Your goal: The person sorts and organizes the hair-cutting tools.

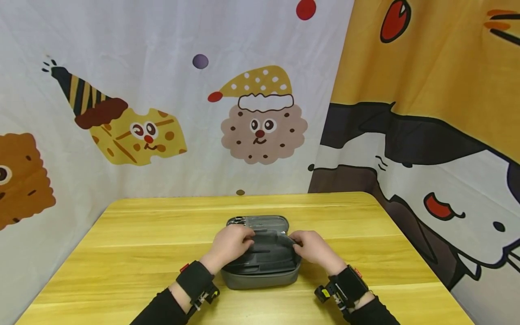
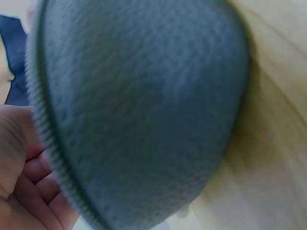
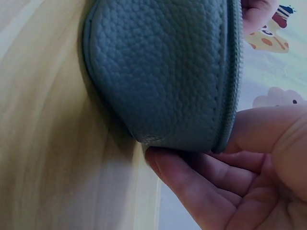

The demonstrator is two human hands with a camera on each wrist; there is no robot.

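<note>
A grey zippered case point(image 1: 260, 280) of pebbled, leather-like material lies unzipped on the table, its lid point(image 1: 266, 223) folded back on the far side. Dark lining with a flap or divider point(image 1: 264, 259) shows inside. My left hand point(image 1: 231, 241) reaches over the left side, fingers curled at the dark lining's upper edge; the case wall hides part of them in the left wrist view. At the right far corner, my right hand point(image 1: 313, 247) grips the rim, thumb at the zip and fingers point(image 3: 187, 184) against the outer wall.
The wood-grain table point(image 1: 162, 234) extends around the case on all sides. A printed cloth point(image 1: 162, 45) with cartoon figures hangs behind the table and along its sides. Small metallic items point(image 1: 236, 220) show at the lid's left end.
</note>
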